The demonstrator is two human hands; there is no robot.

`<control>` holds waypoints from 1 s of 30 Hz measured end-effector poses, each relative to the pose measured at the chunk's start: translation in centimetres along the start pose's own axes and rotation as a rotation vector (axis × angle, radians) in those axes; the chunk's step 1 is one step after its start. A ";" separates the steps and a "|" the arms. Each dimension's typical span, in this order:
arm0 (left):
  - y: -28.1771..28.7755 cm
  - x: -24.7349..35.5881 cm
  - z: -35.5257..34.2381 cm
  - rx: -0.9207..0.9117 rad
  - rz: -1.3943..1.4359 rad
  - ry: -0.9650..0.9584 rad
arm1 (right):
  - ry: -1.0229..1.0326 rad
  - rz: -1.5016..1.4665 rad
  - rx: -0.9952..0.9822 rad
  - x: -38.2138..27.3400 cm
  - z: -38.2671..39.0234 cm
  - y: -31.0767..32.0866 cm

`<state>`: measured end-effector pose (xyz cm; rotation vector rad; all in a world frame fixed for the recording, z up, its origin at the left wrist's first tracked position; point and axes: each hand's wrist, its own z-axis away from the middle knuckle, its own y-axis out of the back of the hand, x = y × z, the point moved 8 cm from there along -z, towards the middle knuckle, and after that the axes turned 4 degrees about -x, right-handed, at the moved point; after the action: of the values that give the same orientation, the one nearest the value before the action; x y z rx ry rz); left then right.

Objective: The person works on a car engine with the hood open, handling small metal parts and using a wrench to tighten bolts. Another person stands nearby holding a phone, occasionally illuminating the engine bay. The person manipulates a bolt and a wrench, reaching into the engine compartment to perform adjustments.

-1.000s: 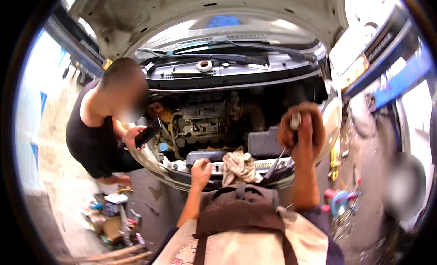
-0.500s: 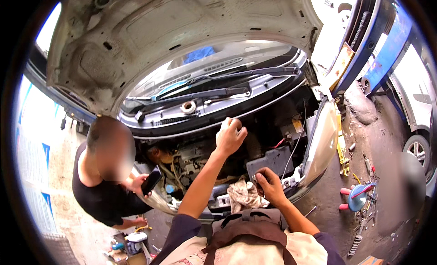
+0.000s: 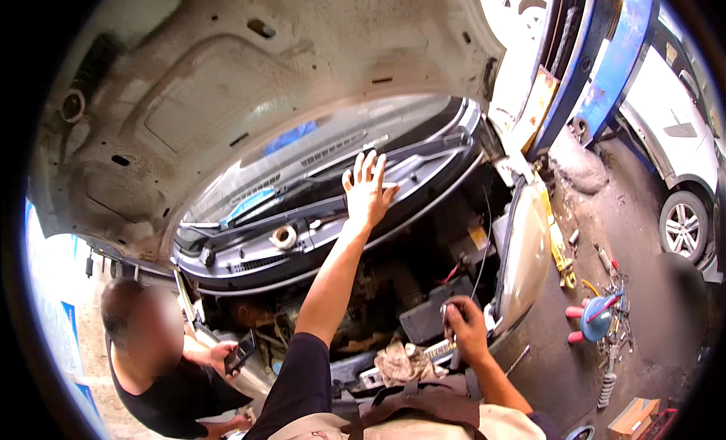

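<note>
My left hand (image 3: 367, 194) reaches out over the plastic cowl (image 3: 333, 227) below the windshield, fingers spread, with nothing visible in its grasp. Its fingertips overlap the wiper arm (image 3: 318, 175); whether they touch it I cannot tell. Left of my forearm, the pale end of a wrench (image 3: 314, 224) shows on the cowl, and my hand and arm hide its rest. Beside that lies a pale ring-shaped part (image 3: 283, 237). My right hand (image 3: 469, 330) is closed around a slim metal tool (image 3: 455, 358), mostly hidden, near the black box (image 3: 425, 319) in the engine bay.
The raised hood (image 3: 249, 85) arches overhead. A crumpled rag (image 3: 401, 363) rests at the front edge of the bay. At left, a person (image 3: 162, 387) holds a phone (image 3: 242, 353). Tools (image 3: 616, 326) and a blue round-topped stool (image 3: 596, 319) are on the floor at right, near a blue lift post (image 3: 616, 69).
My left hand has moved forward from above the engine bay to the cowl, its curled fingers now spread. My right hand has shifted slightly right and down. The view has tilted.
</note>
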<state>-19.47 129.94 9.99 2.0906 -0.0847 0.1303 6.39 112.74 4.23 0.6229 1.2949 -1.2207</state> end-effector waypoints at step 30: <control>12.9 8.0 27.4 -0.007 1.348 0.606 | -0.307 -0.157 -0.487 -0.1 4.2 -10.5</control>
<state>-11.47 99.67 8.53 1.5578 -1.0860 1.5169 -1.64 105.73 8.11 -0.0175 1.3271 -1.0221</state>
